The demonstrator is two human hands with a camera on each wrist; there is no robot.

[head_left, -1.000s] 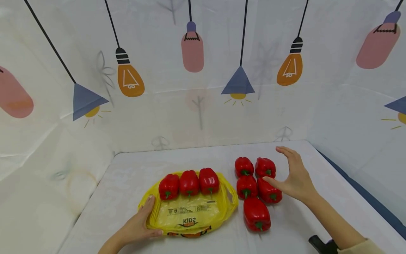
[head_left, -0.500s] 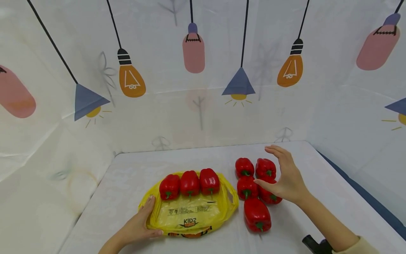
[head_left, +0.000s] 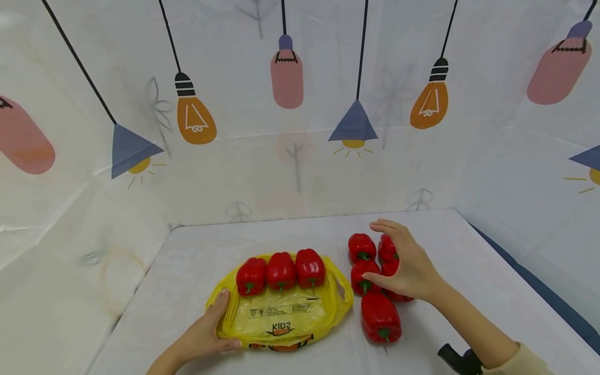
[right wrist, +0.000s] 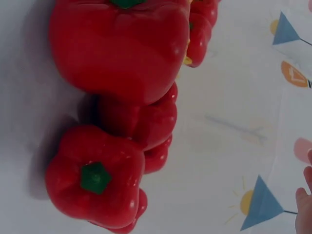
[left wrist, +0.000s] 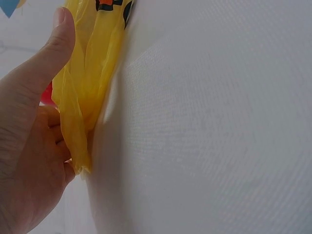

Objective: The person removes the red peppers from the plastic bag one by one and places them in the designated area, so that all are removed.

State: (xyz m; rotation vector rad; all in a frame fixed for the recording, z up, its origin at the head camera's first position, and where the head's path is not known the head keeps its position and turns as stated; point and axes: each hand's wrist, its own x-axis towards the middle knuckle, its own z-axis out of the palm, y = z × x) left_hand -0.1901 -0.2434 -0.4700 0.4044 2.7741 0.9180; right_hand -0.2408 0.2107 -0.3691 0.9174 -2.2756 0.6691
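A yellow plastic bag (head_left: 276, 323) with printed lettering lies flat on the table, three red bell peppers (head_left: 281, 271) in a row along its far part. My left hand (head_left: 206, 325) holds the bag's near left corner, thumb along the front edge and fingers along the left side. In the left wrist view, the bag's yellow edge (left wrist: 80, 107) passes between thumb and fingers. Several more red peppers (head_left: 380, 317) with green stems are grouped right of the bag. Over them hovers my right hand (head_left: 408, 265), thumb and fingers spread apart with nothing between, partly hiding the right-hand peppers.
A white cloth covers the table (head_left: 197, 271). Behind it hangs a pale backdrop (head_left: 244, 172) printed with lamps and bulbs. A black device (head_left: 461, 359) shows by the right forearm. In the right wrist view, a large pepper (right wrist: 122, 48) fills the upper left.
My right hand has moved left across the pepper group, still spread. My left hand, the bag and the peppers stay where they were.
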